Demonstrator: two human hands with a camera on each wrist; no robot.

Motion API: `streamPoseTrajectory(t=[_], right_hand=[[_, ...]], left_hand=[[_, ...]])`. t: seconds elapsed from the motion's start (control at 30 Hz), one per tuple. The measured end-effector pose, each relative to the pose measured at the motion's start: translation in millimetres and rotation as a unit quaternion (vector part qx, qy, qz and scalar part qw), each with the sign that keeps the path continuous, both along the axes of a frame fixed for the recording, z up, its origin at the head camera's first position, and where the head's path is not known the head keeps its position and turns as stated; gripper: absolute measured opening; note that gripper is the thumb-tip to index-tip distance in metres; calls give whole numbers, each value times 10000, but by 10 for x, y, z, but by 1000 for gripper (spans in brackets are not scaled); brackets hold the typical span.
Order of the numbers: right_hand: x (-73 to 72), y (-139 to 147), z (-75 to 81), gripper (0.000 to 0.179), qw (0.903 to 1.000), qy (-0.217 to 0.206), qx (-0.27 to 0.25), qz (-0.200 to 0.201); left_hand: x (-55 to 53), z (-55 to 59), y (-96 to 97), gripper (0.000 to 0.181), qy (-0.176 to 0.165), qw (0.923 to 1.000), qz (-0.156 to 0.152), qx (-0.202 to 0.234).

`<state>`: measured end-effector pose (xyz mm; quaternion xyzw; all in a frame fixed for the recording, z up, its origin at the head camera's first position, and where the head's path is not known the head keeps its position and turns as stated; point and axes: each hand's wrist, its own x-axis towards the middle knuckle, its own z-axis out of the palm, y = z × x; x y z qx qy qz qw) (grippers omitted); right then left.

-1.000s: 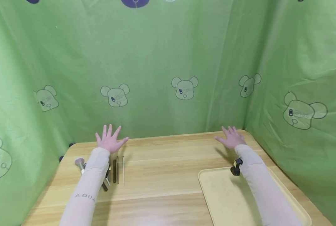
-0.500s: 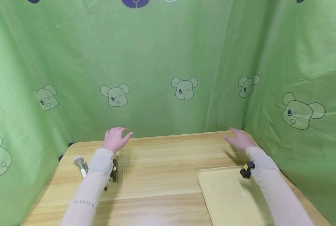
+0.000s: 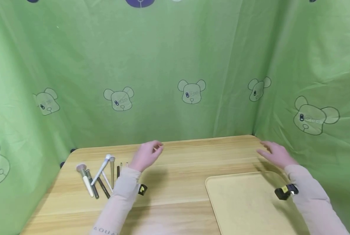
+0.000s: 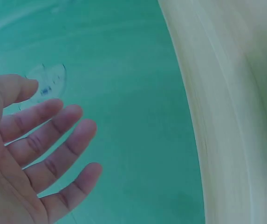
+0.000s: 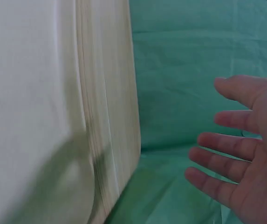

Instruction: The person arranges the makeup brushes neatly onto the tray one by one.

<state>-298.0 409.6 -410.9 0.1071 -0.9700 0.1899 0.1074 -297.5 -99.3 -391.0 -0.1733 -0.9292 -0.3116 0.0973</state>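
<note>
My left hand (image 3: 147, 155) hovers above the table just right of the makeup brushes, holding nothing. In the left wrist view its fingers (image 4: 70, 147) are loosely bent and spread apart. Over the far right of the table, past the tray's back corner, my right hand (image 3: 277, 156) is raised with relaxed fingers (image 5: 224, 163) and a bare palm. A fluffy brush with a white handle (image 3: 87, 183) lies leftmost in the group. Beside it, a white brush (image 3: 100, 170) crosses over darker handles, and a brown brush (image 3: 112, 170) points away. My left sleeve partly hides several thin sticks.
A cream tray (image 3: 245, 202) rests on the right part of the wooden table (image 3: 175, 186). Green curtain (image 3: 163, 65) with bear heads surrounds the table's back and sides. Small cameras are strapped to both wrists.
Both hands have drawn from flat-spread fingers into a looser curl and moved right. The left arm has swung off the brushes, so more of them show.
</note>
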Motion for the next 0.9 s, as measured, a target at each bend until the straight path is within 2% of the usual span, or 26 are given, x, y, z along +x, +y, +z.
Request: streamPoseTrajectory(t=[0.2, 0.33, 0.47, 0.6, 0.77, 0.9], right_hand=[[310, 286, -78, 56, 9998, -94, 14, -161], [517, 470, -173, 57, 9987, -402, 32, -305], [670, 631, -267, 56, 9968, -662, 131, -418], [789, 697, -335, 56, 9941, -946, 210, -494], [929, 710, -412, 56, 9891, -1359, 149, -553], [1023, 726, -495, 54, 9842, -1669, 67, -595]], left_hand=[[176, -88, 311, 32, -177, 9992, -353, 49], [257, -195, 503, 28, -577, 9950, -782, 214], [302, -303, 698, 23, -1268, 9822, -1272, 544], [356, -415, 867, 24, -1912, 9664, -1508, 829], [442, -536, 1079, 24, -2525, 9501, -1681, 724], [509, -624, 1232, 23, -2795, 9411, -1846, 465]])
